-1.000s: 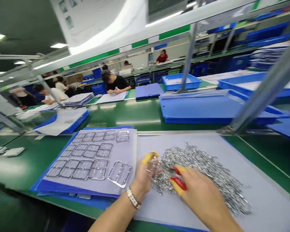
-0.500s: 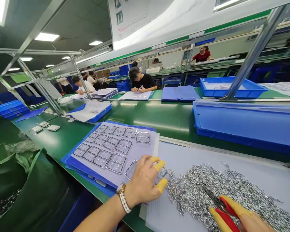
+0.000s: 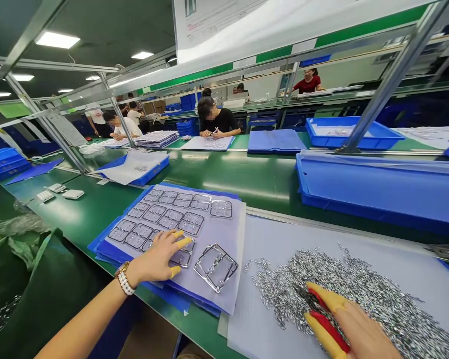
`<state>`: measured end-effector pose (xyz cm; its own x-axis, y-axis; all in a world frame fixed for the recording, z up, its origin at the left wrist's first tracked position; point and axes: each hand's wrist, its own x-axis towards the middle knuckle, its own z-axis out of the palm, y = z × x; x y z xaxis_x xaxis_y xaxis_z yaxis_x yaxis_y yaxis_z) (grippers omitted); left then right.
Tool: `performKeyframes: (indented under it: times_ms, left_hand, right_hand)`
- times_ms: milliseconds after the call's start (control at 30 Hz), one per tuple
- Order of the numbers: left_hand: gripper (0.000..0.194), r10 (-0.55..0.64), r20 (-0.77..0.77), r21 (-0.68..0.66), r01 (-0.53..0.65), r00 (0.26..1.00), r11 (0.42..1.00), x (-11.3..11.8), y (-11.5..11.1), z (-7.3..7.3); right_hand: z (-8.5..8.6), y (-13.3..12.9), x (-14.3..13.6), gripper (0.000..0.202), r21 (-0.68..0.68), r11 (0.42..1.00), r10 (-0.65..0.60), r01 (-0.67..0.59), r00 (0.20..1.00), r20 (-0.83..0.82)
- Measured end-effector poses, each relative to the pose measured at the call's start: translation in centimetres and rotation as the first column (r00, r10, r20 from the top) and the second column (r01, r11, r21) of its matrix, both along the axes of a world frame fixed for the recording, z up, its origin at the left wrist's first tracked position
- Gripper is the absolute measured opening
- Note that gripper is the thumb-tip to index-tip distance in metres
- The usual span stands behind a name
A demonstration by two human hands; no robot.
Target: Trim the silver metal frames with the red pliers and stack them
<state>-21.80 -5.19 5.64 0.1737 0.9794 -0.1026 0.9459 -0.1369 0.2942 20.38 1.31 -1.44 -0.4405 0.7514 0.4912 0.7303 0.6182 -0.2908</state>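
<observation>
My left hand point(image 3: 164, 257), with yellow finger cots and a watch at the wrist, hovers over the lower row of square metal frames point(image 3: 157, 212). Its fingers are apart and nothing shows in them; they cover part of a frame. Just right of it, a larger-looking frame piece point(image 3: 216, 268) sits tilted on the white sheet point(image 3: 224, 232). In my right hand point(image 3: 353, 319) is a pair of red-handled pliers point(image 3: 327, 319), its jaws down among a pile of small shiny metal pieces point(image 3: 344, 279), so the tips are hard to make out.
Blue trays stand behind, a long one point(image 3: 377, 194) at right and one with paper point(image 3: 134, 167) at left. White small boxes point(image 3: 73, 194) lie on the green table point(image 3: 217, 169). A green bag point(image 3: 52, 294) hangs at left. Co-workers point(image 3: 219, 122) sit across.
My left hand has moved left, from beside the pile to over the lower frames, uncovering the tilted frame piece. My right hand has shifted slightly left and up with the pliers.
</observation>
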Motion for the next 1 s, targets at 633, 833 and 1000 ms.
performKeyframes:
  times_ms: [633, 833, 1000]
  left_hand:
    - [0.058, 0.302, 0.829, -0.262, 0.15, -0.471, 0.953, 11.8, 3.0, 1.3]
    - [0.053, 0.523, 0.656, -0.38, 0.36, -0.545, 0.852, 19.8, 5.3, -1.0]
    - [0.058, 0.613, 0.648, -0.465, 0.404, -0.451, 0.788, 21.8, 5.5, -2.3]
  right_hand:
    - [3.2, -1.0, -2.7, 0.036, 0.092, 0.996, 0.007, -0.003, 0.999, -0.038]
    - [5.6, -2.9, -3.3, 0.038, 0.187, 0.982, -0.009, 0.006, 1.0, 0.014]
    - [6.4, -3.7, -4.0, 0.037, 0.125, 0.989, -0.086, 0.075, 0.992, 0.087]
